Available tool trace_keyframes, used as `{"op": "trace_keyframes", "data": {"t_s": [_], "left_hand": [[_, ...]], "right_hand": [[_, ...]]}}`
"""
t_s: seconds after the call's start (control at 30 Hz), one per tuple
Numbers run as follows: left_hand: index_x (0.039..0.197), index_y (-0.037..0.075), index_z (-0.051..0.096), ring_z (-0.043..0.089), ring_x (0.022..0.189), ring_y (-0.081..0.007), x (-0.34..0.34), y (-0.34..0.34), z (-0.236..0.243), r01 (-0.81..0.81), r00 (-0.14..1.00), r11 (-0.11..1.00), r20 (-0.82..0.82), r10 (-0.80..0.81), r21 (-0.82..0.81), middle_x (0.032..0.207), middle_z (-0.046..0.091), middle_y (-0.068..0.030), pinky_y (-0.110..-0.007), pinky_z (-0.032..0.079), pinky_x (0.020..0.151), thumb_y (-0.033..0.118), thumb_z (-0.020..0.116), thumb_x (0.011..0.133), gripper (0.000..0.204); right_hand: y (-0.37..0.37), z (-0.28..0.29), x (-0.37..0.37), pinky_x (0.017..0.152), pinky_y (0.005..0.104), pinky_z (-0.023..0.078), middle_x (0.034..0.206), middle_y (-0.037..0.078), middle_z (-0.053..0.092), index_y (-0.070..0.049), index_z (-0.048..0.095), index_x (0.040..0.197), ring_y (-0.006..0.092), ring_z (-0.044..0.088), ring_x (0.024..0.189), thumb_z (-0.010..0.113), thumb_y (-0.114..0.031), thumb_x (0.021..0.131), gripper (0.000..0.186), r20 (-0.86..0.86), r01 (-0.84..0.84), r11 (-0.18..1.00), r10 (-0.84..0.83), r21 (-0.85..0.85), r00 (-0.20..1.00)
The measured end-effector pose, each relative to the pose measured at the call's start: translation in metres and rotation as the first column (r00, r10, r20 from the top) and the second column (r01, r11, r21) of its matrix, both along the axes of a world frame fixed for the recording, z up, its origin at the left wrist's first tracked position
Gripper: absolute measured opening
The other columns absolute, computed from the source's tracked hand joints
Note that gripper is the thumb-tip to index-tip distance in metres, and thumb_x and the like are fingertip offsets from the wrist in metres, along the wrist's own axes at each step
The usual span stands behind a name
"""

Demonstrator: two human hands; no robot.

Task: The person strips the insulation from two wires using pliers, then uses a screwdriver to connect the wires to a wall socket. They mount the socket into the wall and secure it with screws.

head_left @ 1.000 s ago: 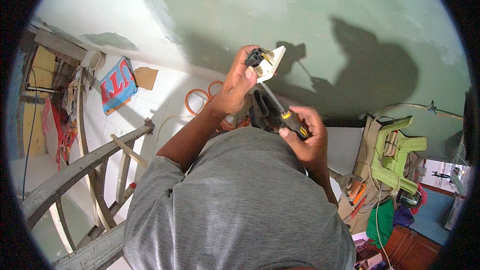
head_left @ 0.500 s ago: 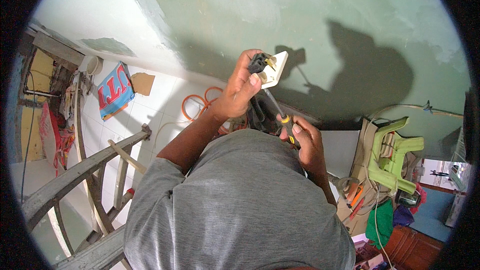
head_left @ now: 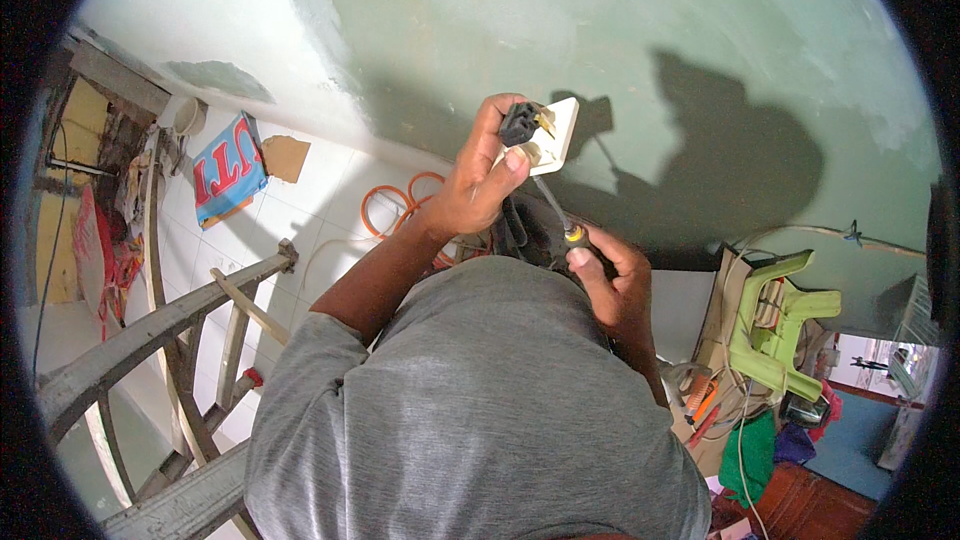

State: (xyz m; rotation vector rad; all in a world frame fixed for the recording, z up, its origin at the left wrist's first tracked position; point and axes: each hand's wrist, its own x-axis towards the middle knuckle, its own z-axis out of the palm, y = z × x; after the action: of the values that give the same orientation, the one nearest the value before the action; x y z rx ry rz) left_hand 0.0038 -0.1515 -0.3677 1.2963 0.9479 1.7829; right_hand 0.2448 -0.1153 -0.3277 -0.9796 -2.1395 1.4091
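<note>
My left hand (head_left: 482,178) is raised in front of the wall and closed around a wall socket (head_left: 563,137). Its white square plate faces right, and a black block (head_left: 519,124) with brass-coloured metal parts sits on its back. In my right hand (head_left: 618,280), lower and to the right, is a screwdriver (head_left: 575,237) with a black and yellow handle. The steel shaft points up and left toward the plate's lower edge. Its tip is hidden there, so I cannot tell whether it touches a screw.
A wooden ladder (head_left: 165,325) stands at the left. An orange hose (head_left: 383,212) lies coiled on white floor tiles (head_left: 325,180) beside a blue bag (head_left: 230,168). The green wall (head_left: 600,0) rises ahead. At right are a light green plastic stool (head_left: 770,330) and a green cloth (head_left: 750,450).
My right hand has shifted slightly up and its grip on the screwdriver handle has turned, with the thumb now along the handle. The socket has tilted a little in my left hand.
</note>
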Motion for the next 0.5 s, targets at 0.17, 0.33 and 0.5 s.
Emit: {"op": "trace_keyframes", "data": {"t_s": [0.17,0.33,0.5], "left_hand": [[0.145,0.001,0.032,0.047,0.121,-0.0169,0.000,0.002,0.000,-0.047,0.995,0.998,-0.088,0.051,0.046,0.130,0.050,-0.0113,-0.036,0.038,0.107,0.033,0.061,0.103,0.060],[0.143,-0.001,0.032,0.049,0.119,-0.0191,-0.001,0.001,0.005,-0.105,0.985,0.992,-0.133,0.113,0.069,0.128,0.051,-0.0145,-0.037,0.041,0.105,0.037,0.065,0.100,0.066],[0.142,-0.002,0.033,0.053,0.115,-0.0206,-0.007,-0.001,0.000,-0.158,0.970,0.984,-0.175,0.169,0.079,0.124,0.053,-0.0161,-0.038,0.045,0.100,0.041,0.069,0.097,0.071]], "right_hand": [[0.002,-0.024,-0.003,0.096,0.0369,0.049,0.105,0.015,0.071,0.001,0.064,0.126,0.0264,0.068,0.099,0.077,-0.014,0.089,0.042,-0.132,0.106,0.987,-0.089,0.123,0.987],[0.006,-0.020,-0.005,0.101,0.0372,0.046,0.107,0.016,0.070,0.002,0.063,0.129,0.0270,0.065,0.107,0.071,-0.012,0.090,0.042,-0.111,-0.018,0.992,0.004,-0.128,0.994],[0.007,-0.021,-0.008,0.097,0.0380,0.049,0.111,0.017,0.071,-0.002,0.066,0.122,0.0282,0.067,0.102,0.077,-0.010,0.086,0.039,-0.082,-0.003,0.989,0.015,0.146,0.997]]}}
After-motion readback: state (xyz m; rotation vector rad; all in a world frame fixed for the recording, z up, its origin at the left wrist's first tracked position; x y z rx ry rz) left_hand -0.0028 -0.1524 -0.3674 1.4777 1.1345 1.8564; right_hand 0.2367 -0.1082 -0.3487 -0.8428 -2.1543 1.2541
